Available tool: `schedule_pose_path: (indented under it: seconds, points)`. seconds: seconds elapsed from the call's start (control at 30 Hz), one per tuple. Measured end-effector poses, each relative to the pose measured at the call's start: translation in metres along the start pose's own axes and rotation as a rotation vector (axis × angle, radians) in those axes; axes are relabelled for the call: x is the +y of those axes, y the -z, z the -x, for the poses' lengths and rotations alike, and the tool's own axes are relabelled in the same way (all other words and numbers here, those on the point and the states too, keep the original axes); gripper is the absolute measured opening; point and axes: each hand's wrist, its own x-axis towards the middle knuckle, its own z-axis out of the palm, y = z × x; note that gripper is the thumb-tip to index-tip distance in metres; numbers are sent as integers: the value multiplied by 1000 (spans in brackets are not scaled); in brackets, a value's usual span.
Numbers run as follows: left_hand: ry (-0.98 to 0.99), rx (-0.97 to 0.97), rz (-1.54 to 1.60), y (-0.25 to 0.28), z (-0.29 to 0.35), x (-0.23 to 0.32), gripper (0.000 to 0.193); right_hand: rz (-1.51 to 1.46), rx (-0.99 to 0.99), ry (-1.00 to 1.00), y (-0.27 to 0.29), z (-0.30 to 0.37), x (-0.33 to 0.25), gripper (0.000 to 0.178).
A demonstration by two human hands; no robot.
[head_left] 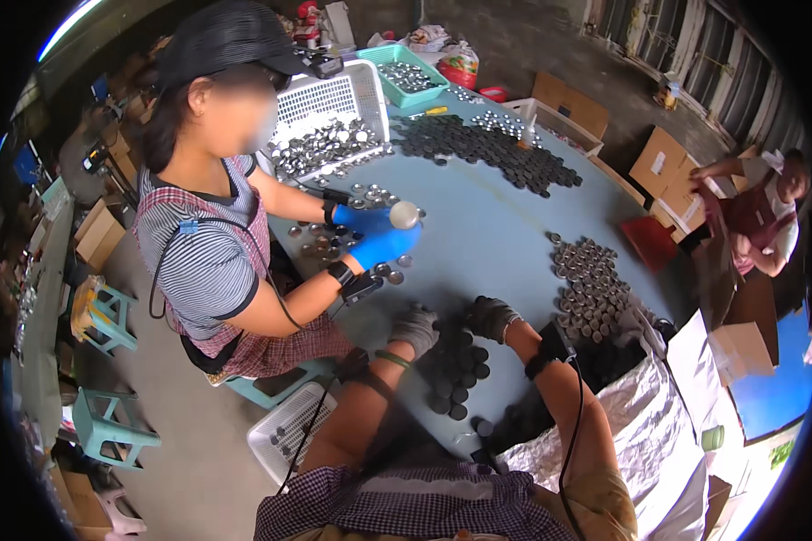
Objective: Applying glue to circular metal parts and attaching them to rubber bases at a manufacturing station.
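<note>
Near middle, left hand point(415, 331): grey-gloved, fingers bent beside the dark caps point(458, 383); gripping or not, I cannot tell.
Near middle, right hand point(493, 318): gloved, fingers curled at the far end of those caps; whether one is held is hidden.
Dark caps: on the table's near side, spread between the forearms.
Step in hand: apparently sorting or gathering caps, two-handed.
Next move: likely calls for a light fingertip hold on small round pieces.
Table, left: a co-worker point(209, 230) in blue gloves point(383, 245) holds a pale round piece point(404, 215) over shiny caps; a white basket point(320, 97) stands beyond.
Table, middle: bare blue-grey top point(492, 239), with a far patch of black discs point(487, 153).
Table, right: a pile of metallic caps point(591, 284), near a silvery sack point(631, 406).
Room, left: teal stools point(109, 424) on a grey floor point(194, 406).
Room, right: cardboard boxes point(663, 167) and another person point(762, 221).
</note>
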Motion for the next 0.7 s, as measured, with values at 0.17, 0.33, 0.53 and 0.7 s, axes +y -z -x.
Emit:
schedule_pose_path:
  seconds: [0.17, 0.33, 0.53, 0.7]
  points:
    - [49, -63, -18, 1, -2, -4, 35, -737, 495, -368, -7, -60, 8, 20]
    - [34, 289, 132, -11, 16, -24, 26, -412, 669, -264, -16, -82, 4, 19]
    - [33, 523, 159, -4, 32, -37, 19, -370, 346, -300, 15, -62, 5, 22]
    - [-25, 659, 140, 4, 39, -39, 15, -256, 388, -187, 13, -111, 1, 23]
